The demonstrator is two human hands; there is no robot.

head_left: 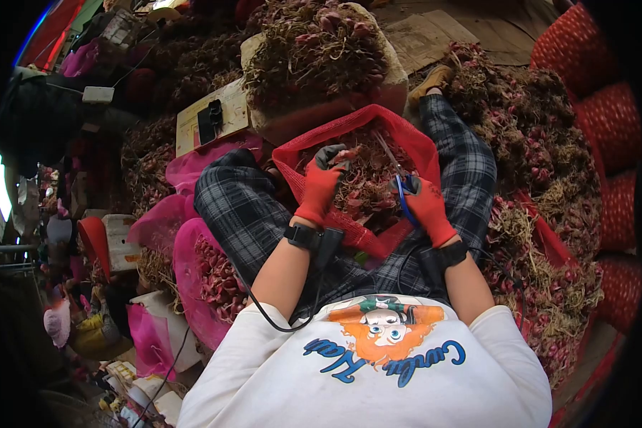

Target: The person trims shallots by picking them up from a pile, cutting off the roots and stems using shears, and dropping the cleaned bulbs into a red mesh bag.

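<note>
My left hand [319, 187], in a red glove with grey fingertips, is closed on a small pinkish shallot [347, 153] held between thumb and fingers. My right hand [426, 205], gloved the same way, grips scissors by their blue handles [404, 196]. The scissor blades [387, 150] point up and away, to the right of the shallot and apart from it. Beneath both hands, a red mesh sack [292, 146] lies open between my legs. Loose shallots and dry trimmings [367, 192] fill it.
A pale foam box [264, 121] heaped with dried shallot bunches [314, 53] stands ahead. Left of it, a black phone-like device [208, 121] rests on a board [185, 135]. Pink mesh bags [185, 264] lie left; a shallot pile [542, 185] and full red sacks [610, 128] are right.
</note>
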